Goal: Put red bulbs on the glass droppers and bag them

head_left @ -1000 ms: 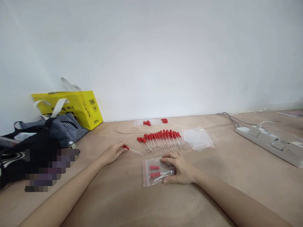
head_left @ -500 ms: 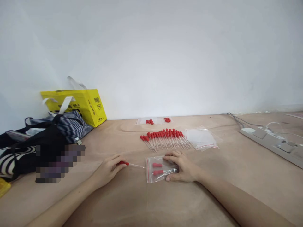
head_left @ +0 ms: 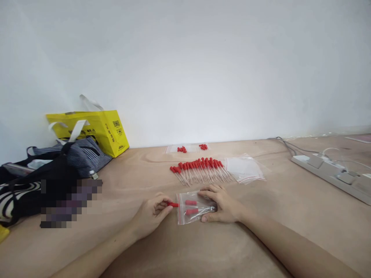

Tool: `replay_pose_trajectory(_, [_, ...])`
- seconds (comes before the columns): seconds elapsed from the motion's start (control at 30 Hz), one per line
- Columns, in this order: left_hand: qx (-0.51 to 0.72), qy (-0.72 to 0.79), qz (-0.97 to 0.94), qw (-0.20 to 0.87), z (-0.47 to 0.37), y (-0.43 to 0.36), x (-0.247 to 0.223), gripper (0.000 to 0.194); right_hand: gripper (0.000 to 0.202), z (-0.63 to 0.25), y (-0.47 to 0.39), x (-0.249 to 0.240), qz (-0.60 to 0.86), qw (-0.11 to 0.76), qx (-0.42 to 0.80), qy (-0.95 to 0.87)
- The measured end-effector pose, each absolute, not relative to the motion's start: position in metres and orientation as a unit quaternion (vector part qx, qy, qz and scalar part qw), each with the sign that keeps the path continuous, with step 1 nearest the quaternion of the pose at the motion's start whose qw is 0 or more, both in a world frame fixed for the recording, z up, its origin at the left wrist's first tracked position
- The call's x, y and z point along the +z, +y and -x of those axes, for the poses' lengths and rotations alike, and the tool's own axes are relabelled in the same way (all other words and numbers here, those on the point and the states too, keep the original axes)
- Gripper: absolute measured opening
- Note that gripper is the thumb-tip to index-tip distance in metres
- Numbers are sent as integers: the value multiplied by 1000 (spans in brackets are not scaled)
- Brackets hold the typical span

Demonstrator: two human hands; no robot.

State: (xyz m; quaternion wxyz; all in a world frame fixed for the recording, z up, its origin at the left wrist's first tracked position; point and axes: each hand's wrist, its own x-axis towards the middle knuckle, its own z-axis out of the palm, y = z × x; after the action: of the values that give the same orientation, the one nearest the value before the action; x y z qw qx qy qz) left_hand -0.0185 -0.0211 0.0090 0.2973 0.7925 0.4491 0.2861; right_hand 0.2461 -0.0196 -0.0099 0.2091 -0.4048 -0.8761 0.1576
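My left hand [head_left: 155, 212] pinches a glass dropper [head_left: 173, 204] by its red rubber bulb. The dropper's thin glass tube points right and reaches into the mouth of a clear zip bag [head_left: 182, 220] with a red seal line. Two more droppers with red bulbs [head_left: 191, 211] lie inside that bag. My right hand [head_left: 222, 204] grips the bag's far end, fingers above and thumb below. Behind the bag, a row of several red-bulbed droppers [head_left: 199, 170] lies side by side on the table. A stack of flat zip bags [head_left: 246, 170] lies at the row's right end.
Filled bags with red bulbs [head_left: 182, 149] lie near the wall. A white power strip [head_left: 333, 173] with plugs and cables sits at the right. A yellow bag [head_left: 116, 135], a striped bag [head_left: 87, 154] and a black bag [head_left: 55, 181] crowd the left.
My left hand has moved right with the dropper, and its glass tube has slid into the bag's mouth. My right hand keeps hold of the bag.
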Motion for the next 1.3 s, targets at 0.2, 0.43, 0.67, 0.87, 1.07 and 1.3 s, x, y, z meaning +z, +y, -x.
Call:
replay_pose_trajectory(0.2, [333,437,-712,438,-12,-21,1,16,81,-245,-21,-10,403,221,160,-874])
replay_pose_trajectory(0.43, [331,425,-740,404,-23,-14,-6,19,80,-245,-21,-8,399,226,147,-877])
replay_pose_trajectory(0.67, [348,439,-756,339,-10,-5,-4,19,76,-253,-19,-5,406,211,144,-877])
replay_pose_trajectory(0.87, [373,540,-733,178,5,67,-13,20,75,-249,-21,-5,401,205,141,-882])
replay_pose_trajectory(1.07, [352,544,-748,144,10,125,-10,18,74,-249,-21,-5,403,204,149,-880])
replay_pose_trajectory(1.3, [318,488,-787,201,26,117,-9,15,73,-249,-20,-6,408,200,148,-878])
